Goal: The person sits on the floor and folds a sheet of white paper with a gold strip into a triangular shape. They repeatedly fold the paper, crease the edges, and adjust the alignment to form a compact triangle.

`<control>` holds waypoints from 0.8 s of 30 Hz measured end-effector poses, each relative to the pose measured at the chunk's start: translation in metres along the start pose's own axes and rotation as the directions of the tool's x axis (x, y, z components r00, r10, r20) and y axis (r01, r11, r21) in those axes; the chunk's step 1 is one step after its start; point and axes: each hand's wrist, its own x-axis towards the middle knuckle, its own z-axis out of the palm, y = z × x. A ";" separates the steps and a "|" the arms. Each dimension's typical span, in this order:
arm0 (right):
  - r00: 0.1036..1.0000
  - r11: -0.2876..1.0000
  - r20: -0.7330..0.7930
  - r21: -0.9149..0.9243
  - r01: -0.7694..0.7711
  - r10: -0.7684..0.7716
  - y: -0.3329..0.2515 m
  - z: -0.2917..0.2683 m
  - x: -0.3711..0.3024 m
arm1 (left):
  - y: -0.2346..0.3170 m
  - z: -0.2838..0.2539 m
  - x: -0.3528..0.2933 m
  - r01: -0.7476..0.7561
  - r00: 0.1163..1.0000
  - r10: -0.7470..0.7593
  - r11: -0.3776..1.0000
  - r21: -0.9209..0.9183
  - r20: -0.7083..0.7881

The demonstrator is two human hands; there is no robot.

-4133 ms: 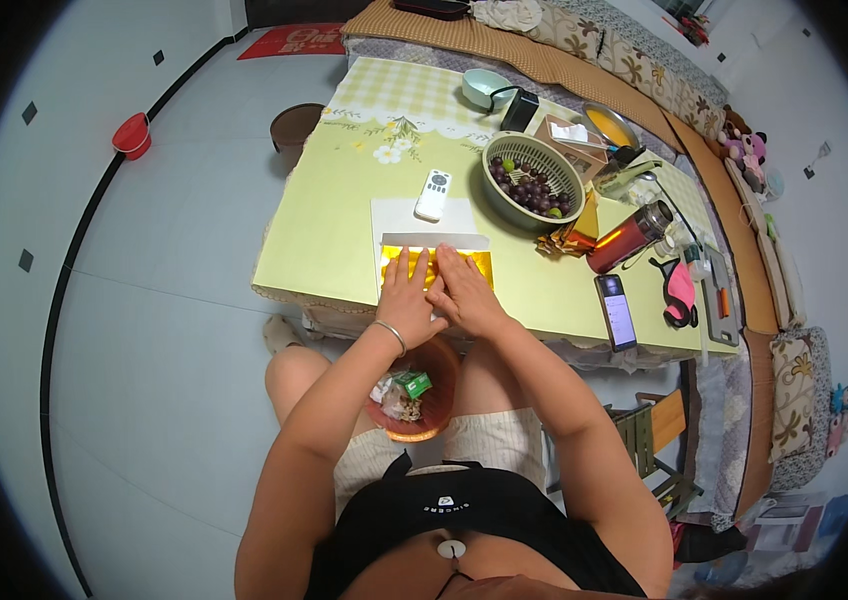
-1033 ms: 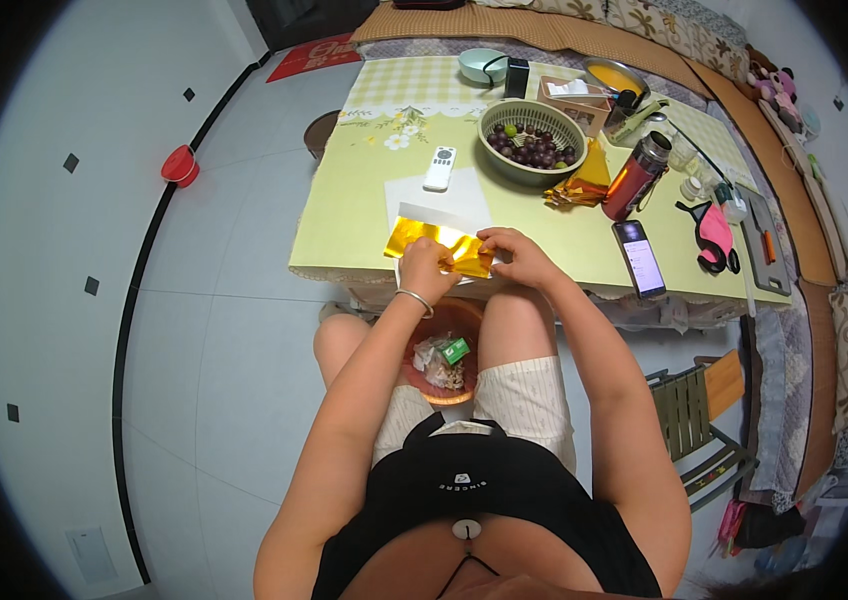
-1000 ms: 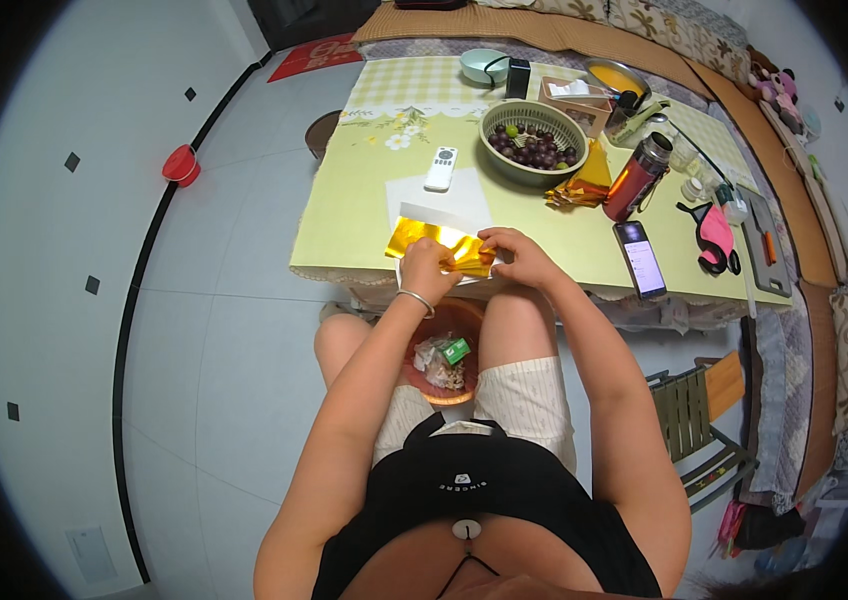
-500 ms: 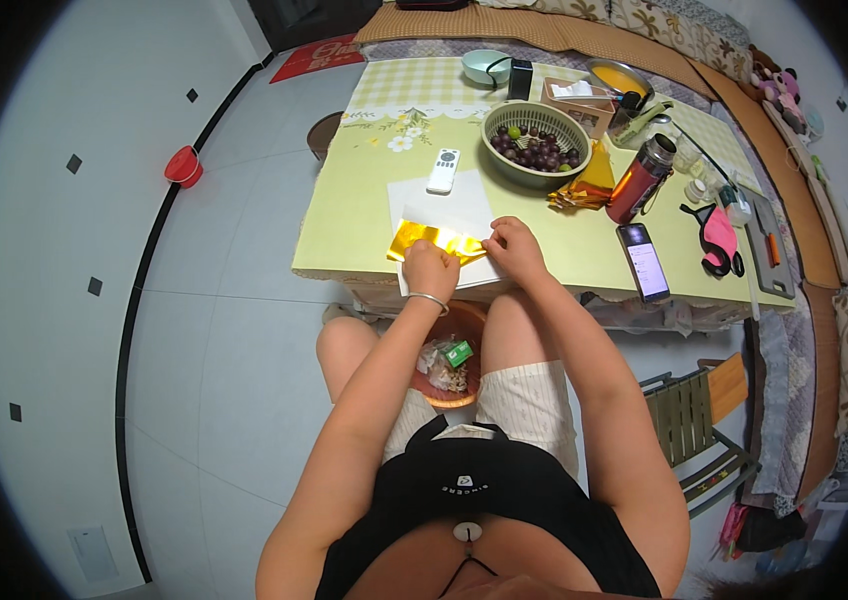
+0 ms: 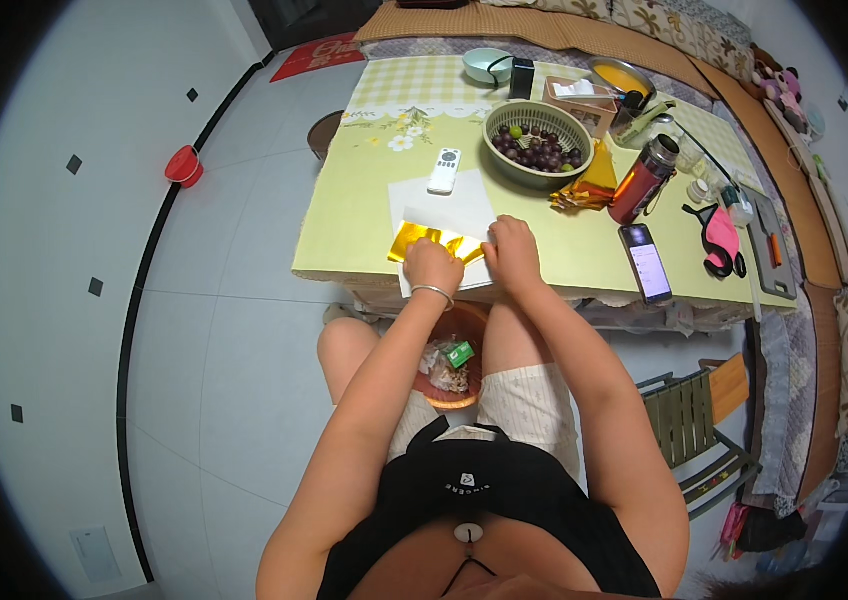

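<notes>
A strip of shiny gold foil paper [image 5: 410,236] lies over white paper [image 5: 444,206] at the table's near edge. My left hand [image 5: 432,266], with a bangle at its wrist, presses down on the middle of the foil with curled fingers. At the foil's right end, my right hand [image 5: 512,252] has its fingers closed together on the edge. The fingertips of both hands are partly hidden from above. Just beyond the paper rests a white remote control [image 5: 443,172].
A basket of grapes [image 5: 538,145], more gold foil [image 5: 592,182], a red thermos [image 5: 643,180] and a phone [image 5: 646,262] stand or lie to the right. Below the table edge, a bin [image 5: 456,398] holds rubbish between my knees. A folding chair [image 5: 681,420] is at the right.
My right hand has turned slightly and its fingers have come down flatter at the foil's right end. My left hand has shifted a little to the right along the foil.
</notes>
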 end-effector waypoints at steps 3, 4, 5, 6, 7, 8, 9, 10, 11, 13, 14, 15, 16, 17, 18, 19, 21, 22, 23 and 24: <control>0.954 0.951 -0.011 -0.079 0.298 -0.300 -0.011 0.005 -0.013 | -0.002 0.004 0.001 -0.006 0.999 0.005 1.000 -0.024 -0.049; 0.949 0.952 0.094 -0.044 0.305 -0.300 -0.015 0.008 -0.019 | -0.001 0.004 0.000 -0.008 0.999 0.006 1.000 -0.028 -0.042; 0.933 0.952 0.197 -0.008 0.307 -0.300 -0.017 0.010 -0.024 | -0.002 0.003 -0.001 -0.021 0.999 0.020 0.999 -0.026 -0.033; 0.923 0.955 0.261 -0.016 0.295 -0.281 -0.015 0.009 -0.026 | -0.002 0.001 -0.001 -0.035 0.999 0.035 0.999 -0.025 -0.026; 0.909 0.959 0.325 -0.024 0.284 -0.261 -0.011 0.007 -0.029 | -0.001 -0.001 -0.001 -0.050 0.999 0.049 0.998 -0.023 -0.018; 0.891 0.962 0.386 -0.034 0.273 -0.239 -0.008 0.007 -0.031 | 0.000 -0.003 -0.001 -0.053 0.998 0.052 0.998 -0.019 -0.019; 0.885 0.959 0.402 -0.050 0.277 -0.235 -0.010 0.005 -0.032 | 0.001 -0.004 -0.002 -0.055 0.998 0.055 0.998 -0.015 -0.022; 0.878 0.957 0.419 -0.066 0.282 -0.230 -0.012 0.004 -0.032 | 0.002 -0.006 -0.003 -0.058 0.998 0.057 0.998 -0.011 -0.025; 0.872 0.954 0.435 -0.082 0.288 -0.225 -0.014 0.003 -0.032 | 0.002 -0.007 -0.003 -0.059 0.998 0.058 0.998 -0.003 -0.018; 0.851 0.941 0.470 -0.107 0.321 -0.237 -0.019 -0.003 -0.032 | 0.001 -0.010 -0.002 -0.063 0.998 0.064 0.998 0.012 -0.005; 0.839 0.933 0.487 -0.119 0.339 -0.242 -0.020 -0.004 -0.031 | -0.001 -0.012 -0.004 -0.078 0.997 0.078 0.996 0.036 -0.003; 0.832 0.929 0.492 -0.114 0.353 -0.256 -0.019 -0.005 -0.032 | -0.004 -0.014 -0.007 -0.095 0.995 0.095 0.994 0.060 0.002; 0.825 0.924 0.498 -0.109 0.367 -0.269 -0.017 -0.007 -0.032 | -0.008 -0.016 -0.010 -0.112 0.994 0.112 0.990 0.084 0.007; 0.817 0.918 0.503 -0.105 0.382 -0.282 -0.015 -0.008 -0.032 | -0.014 -0.019 -0.011 -0.175 0.985 0.175 0.984 0.035 0.007; 0.805 0.916 0.513 -0.085 0.392 -0.297 -0.016 -0.011 -0.031 | -0.021 -0.029 -0.013 -0.233 0.972 0.233 0.972 -0.010 0.006; 0.792 0.912 0.523 -0.063 0.404 -0.315 -0.018 -0.016 -0.029 | -0.030 -0.037 -0.014 -0.289 0.957 0.290 0.956 -0.053 0.000; 0.771 0.907 0.543 -0.039 0.420 -0.334 -0.019 -0.019 -0.027 | -0.059 -0.044 -0.011 -0.423 0.906 0.418 0.900 -0.108 -0.065; 0.763 0.905 0.554 -0.039 0.423 -0.333 -0.018 -0.020 -0.027 | -0.069 -0.050 -0.010 -0.493 0.868 0.483 0.867 -0.079 -0.117; 0.755 0.904 0.565 -0.038 0.425 -0.331 -0.017 -0.020 -0.027 | -0.079 -0.056 -0.009 -0.558 0.822 0.545 0.828 -0.046 -0.166; 0.745 0.909 0.580 -0.019 0.416 -0.329 -0.017 -0.021 -0.025 | -0.087 -0.063 -0.009 -0.591 0.804 0.586 0.807 -0.022 -0.098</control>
